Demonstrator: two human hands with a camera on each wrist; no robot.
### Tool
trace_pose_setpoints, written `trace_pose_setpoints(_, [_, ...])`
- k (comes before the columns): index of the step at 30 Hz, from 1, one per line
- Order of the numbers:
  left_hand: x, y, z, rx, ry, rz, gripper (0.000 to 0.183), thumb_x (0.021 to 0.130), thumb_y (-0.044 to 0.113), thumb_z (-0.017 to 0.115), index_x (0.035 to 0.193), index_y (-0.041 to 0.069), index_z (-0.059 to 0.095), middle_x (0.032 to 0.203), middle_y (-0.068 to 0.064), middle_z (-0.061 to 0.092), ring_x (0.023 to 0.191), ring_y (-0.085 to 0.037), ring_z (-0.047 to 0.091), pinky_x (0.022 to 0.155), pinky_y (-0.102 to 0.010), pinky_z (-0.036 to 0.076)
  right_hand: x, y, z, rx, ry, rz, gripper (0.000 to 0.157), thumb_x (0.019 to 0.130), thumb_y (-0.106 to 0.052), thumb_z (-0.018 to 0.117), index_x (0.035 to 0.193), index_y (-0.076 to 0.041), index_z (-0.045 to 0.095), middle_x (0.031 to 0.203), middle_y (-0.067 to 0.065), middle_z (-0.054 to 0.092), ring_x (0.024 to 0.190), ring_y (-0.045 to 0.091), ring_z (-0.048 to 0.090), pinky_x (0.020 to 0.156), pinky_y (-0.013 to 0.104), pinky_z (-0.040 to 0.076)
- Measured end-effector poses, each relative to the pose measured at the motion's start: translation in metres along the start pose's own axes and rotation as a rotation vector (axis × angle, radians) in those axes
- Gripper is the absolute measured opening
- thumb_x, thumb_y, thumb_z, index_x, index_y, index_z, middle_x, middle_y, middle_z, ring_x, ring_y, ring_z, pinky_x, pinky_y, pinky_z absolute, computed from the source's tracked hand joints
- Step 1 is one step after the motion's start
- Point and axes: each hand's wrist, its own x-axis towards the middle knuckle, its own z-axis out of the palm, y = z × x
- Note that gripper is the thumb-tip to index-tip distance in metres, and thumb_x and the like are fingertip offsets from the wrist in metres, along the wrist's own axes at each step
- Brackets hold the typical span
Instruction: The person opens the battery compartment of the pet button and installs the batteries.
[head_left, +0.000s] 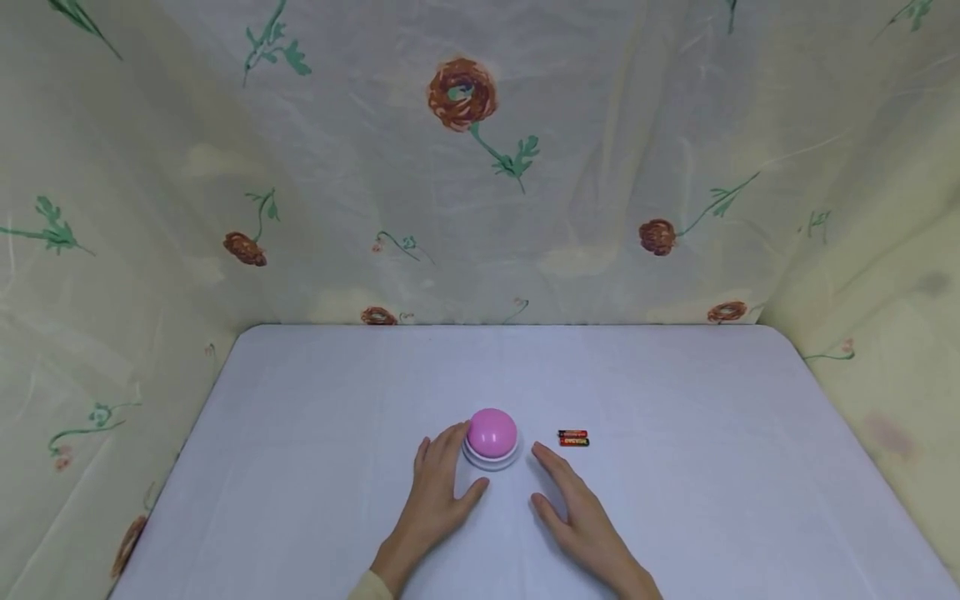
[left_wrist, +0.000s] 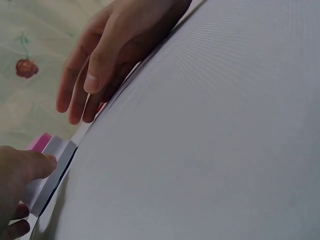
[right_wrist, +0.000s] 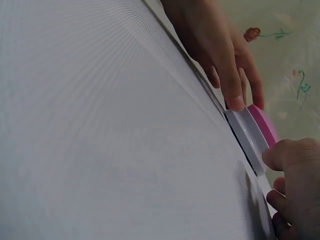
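Note:
A round push button (head_left: 492,432) with a pink dome and a white base stands upright on the white table. At its left side is my left hand (head_left: 438,492), fingers extended, the index fingertip at the dome's edge and the thumb apart in front. My right hand (head_left: 588,529) lies to the right of the button, fingers loosely extended and holding nothing. Just beyond its fingertips, two small red-and-black batteries (head_left: 573,438) lie side by side. The left wrist view shows the button's white base (left_wrist: 59,150) partly hidden behind my left thumb.
The white-covered table (head_left: 315,400) has rounded far corners. Pale curtains (head_left: 337,167) printed with brown flowers and green stems hang behind it and along both sides.

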Motion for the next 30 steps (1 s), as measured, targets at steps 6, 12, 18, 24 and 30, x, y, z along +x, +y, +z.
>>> trace_pose_setpoints(6, [0.001,0.0,0.002,-0.003,0.001,-0.013,0.08,0.077,0.029,0.075,0.145,0.014,0.035,0.139,-0.009,0.048,0.131,-0.023,0.043,0.114,-0.055,0.025,0.003,-0.001,0.002,-0.001,0.007,-0.002,0.064,0.086,-0.011,0.066,0.144,-0.009,0.039,0.146,0.005,0.044,0.134,0.027,0.042,0.111,0.003,0.011])
trace_pose_setpoints(12, [0.004,0.001,0.005,-0.004,0.027,0.013,0.079,0.078,0.028,0.075,0.144,0.01,0.037,0.139,-0.012,0.049,0.131,-0.026,0.043,0.112,-0.056,0.028,0.009,-0.004,0.006,-0.016,-0.003,0.015,0.066,0.086,-0.013,0.066,0.145,-0.01,0.037,0.148,0.006,0.042,0.136,0.029,0.04,0.115,0.024,0.024])
trace_pose_setpoints(18, [0.004,0.002,0.007,0.014,0.028,0.019,0.078,0.079,0.029,0.074,0.144,0.009,0.037,0.143,-0.011,0.047,0.132,-0.026,0.044,0.111,-0.057,0.028,0.016,-0.006,0.013,-0.027,-0.019,0.025,0.068,0.087,-0.014,0.066,0.146,-0.008,0.034,0.15,0.007,0.039,0.136,0.032,0.038,0.109,0.051,0.033])
trace_pose_setpoints(24, [0.002,0.001,0.008,0.022,0.013,0.016,0.077,0.081,0.03,0.072,0.145,0.011,0.035,0.145,-0.008,0.045,0.133,-0.024,0.044,0.111,-0.056,0.028,0.02,-0.01,0.017,-0.018,-0.015,0.034,0.069,0.086,-0.016,0.067,0.146,-0.007,0.034,0.149,0.01,0.04,0.134,0.033,0.04,0.108,0.055,0.035])
trace_pose_setpoints(30, [0.003,-0.002,0.007,-0.011,0.042,0.057,0.081,0.076,0.026,0.078,0.145,0.012,0.038,0.144,-0.007,0.046,0.129,-0.024,0.047,0.101,-0.046,0.041,0.025,-0.012,0.018,0.004,0.004,0.035,0.071,0.085,-0.015,0.068,0.146,-0.005,0.034,0.148,0.013,0.039,0.132,0.034,0.041,0.106,0.055,0.037])
